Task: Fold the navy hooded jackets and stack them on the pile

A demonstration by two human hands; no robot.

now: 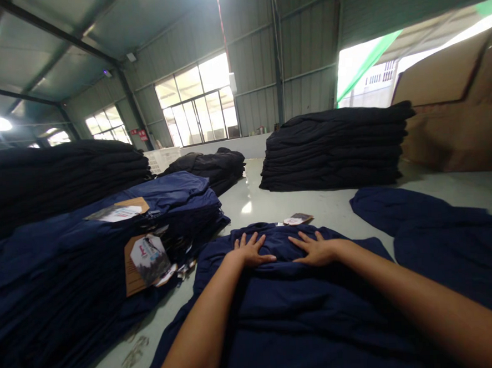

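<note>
A navy garment [287, 320] lies spread on the pale table in front of me, with soft creases running across it. Near its far end my left hand [250, 251] rests flat on the cloth, fingers spread. My right hand [314, 248] lies flat beside it, a short gap away, its fingers apart too. Neither hand grips anything. Just beyond the fingertips, a hang tag [298, 219] sits at the garment's far edge. Whether it is attached there I cannot tell.
At the left stands a stack of navy garments [67, 261] with hang tags [148, 260] on its side. Black folded stacks [335, 148] stand farther back on the table [247, 206]. More navy cloth [442, 250] lies at the right, before large cardboard boxes [455, 132].
</note>
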